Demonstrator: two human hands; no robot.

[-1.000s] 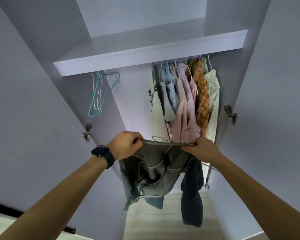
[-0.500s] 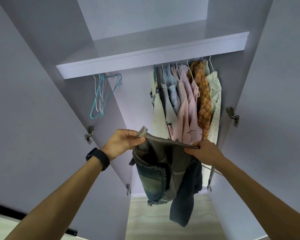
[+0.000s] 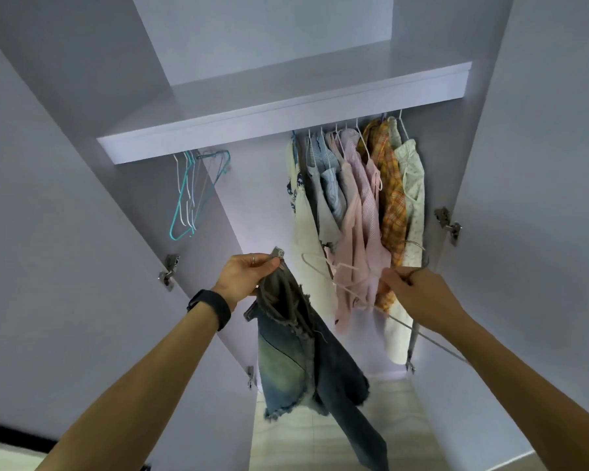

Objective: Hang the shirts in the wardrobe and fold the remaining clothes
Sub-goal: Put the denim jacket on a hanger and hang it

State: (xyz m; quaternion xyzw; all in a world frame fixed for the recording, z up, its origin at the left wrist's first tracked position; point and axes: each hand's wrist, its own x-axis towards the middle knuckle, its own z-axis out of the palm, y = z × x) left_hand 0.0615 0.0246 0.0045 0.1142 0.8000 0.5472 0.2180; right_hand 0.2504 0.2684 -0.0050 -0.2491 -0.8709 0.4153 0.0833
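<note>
Garment: frayed, faded blue denim garment (image 3: 293,351), hanging limp.
Left hand (image 3: 249,274): grips its waistband.
Right hand (image 3: 419,294): clamped on thin wire hanger (image 3: 422,335).

Hangers (image 3: 191,195) hang left under the shelf (image 3: 286,120), shirts (image 3: 361,205) right, garment (image 3: 296,355) before them.

One view only: head cam, wide-angle, worn by the person, who stands close in front of the open wardrobe (image 3: 252,198). It faces fwd into the inside, approx. toward the hung shirts (image 3: 361,205). Frame goes from shelf (image 3: 286,113) at top to floor (image 3: 320,436) at bottom; left door (image 3: 48,232) and right door (image 3: 541,198) fill the sides. Left hand (image 3: 245,275) and right hand (image 3: 419,290) sit mid-frame, arms reaching in from the lower corners.
</note>
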